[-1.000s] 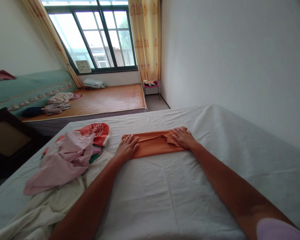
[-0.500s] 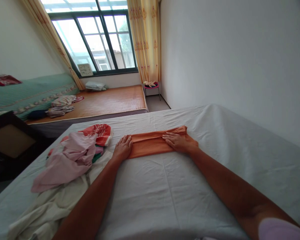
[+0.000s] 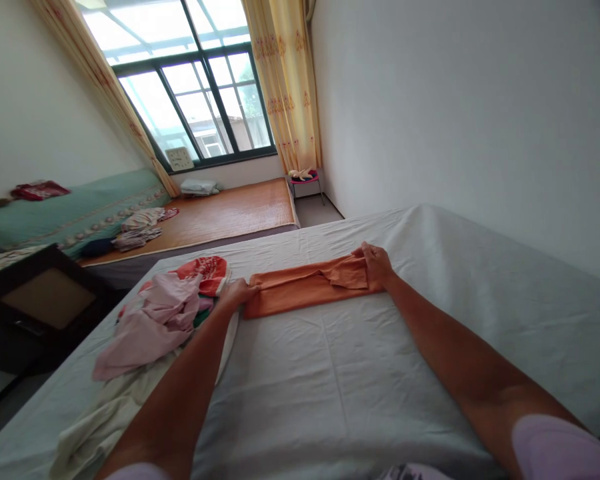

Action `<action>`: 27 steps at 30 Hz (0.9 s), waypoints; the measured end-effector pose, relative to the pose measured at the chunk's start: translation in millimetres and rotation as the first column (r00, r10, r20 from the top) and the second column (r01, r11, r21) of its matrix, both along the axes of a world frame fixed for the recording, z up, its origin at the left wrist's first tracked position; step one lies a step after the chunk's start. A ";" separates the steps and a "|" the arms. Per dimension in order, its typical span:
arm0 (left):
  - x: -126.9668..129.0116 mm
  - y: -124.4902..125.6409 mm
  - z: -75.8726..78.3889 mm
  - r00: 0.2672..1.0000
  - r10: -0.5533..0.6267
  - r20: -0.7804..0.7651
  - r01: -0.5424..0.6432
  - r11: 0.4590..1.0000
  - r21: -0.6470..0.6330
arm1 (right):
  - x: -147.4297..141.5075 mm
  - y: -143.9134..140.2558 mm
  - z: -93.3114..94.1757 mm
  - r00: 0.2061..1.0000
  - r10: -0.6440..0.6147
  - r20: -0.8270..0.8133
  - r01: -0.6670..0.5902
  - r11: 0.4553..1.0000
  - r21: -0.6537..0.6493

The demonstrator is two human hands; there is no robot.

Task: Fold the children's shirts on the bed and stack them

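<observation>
An orange garment, folded into a long narrow band, lies flat on the white sheet of the bed, its long axis running left to right across the view and tilting slightly up toward the right. It sits straight ahead of the person, at full reach of both arms, one hand at each end. The left hand is closed over the left end, fingers curled on the cloth edge; the right hand pinches the far right corner, where a loose flap of the fabric is bunched beside it. Neither hand is clearly nearer — each meets its own end of the band. Just left of the left hand is a heap of clothes: a pink garment on top, a red-and-white printed piece behind it — its print is too small to read — and cream fabric trailing toward the near edge. Beyond the bed are a woven mat, a window with yellow curtains and a small stool.
</observation>
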State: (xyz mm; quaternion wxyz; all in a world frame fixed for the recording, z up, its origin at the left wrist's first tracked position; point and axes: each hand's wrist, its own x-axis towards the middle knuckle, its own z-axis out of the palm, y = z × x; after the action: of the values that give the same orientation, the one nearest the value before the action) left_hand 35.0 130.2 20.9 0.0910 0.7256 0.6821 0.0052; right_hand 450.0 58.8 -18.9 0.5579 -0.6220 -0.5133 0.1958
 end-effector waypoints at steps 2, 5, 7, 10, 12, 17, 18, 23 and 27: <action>2.5 -2.7 1.8 0.999 -0.030 0.013 0.030 1.000 0.010 | 14.5 2.1 -0.1 0.994 -0.092 -0.066 0.095 0.995 0.037; 8.2 -6.2 4.2 0.997 -0.071 0.042 0.068 0.995 0.072 | 34.4 4.3 -2.2 0.969 -0.183 -0.168 0.193 0.980 0.042; 14.1 -5.9 10.3 0.996 -0.075 0.053 0.068 0.990 0.121 | 43.0 5.0 -4.0 0.947 -0.225 -0.229 0.238 0.971 0.029; 20.7 -0.5 28.5 0.993 -0.076 0.089 0.057 0.978 0.200 | 48.4 4.7 -5.4 0.923 -0.252 -0.292 0.269 0.963 0.018; 17.2 5.0 42.6 0.988 -0.079 0.134 0.043 0.966 0.255 | 49.4 4.3 -5.3 0.920 -0.247 -0.305 0.263 0.965 0.012; -19.6 16.2 60.7 0.992 0.011 0.129 -0.052 0.946 0.321 | 52.2 7.6 -8.4 0.938 -0.230 -0.258 0.235 0.972 -0.013; -24.6 16.7 61.2 0.992 0.023 0.124 -0.061 0.946 0.318 | 52.6 9.0 -10.2 0.943 -0.233 -0.237 0.234 0.972 -0.021; 18.3 8.2 60.1 0.936 -0.048 0.348 -0.040 0.969 0.242 | 49.4 14.4 -18.2 0.965 -0.222 -0.143 0.215 0.975 -0.063; 114.6 -3.0 54.3 0.794 -0.139 0.592 0.060 0.987 0.151 | 45.3 13.2 -17.6 0.974 -0.205 -0.102 0.198 0.978 -0.070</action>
State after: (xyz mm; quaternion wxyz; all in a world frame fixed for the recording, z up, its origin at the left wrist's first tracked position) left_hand 149.5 127.3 75.2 0.2570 0.7256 0.5772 0.2724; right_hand 495.2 72.0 -36.5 0.5832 -0.6756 -0.4105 0.1867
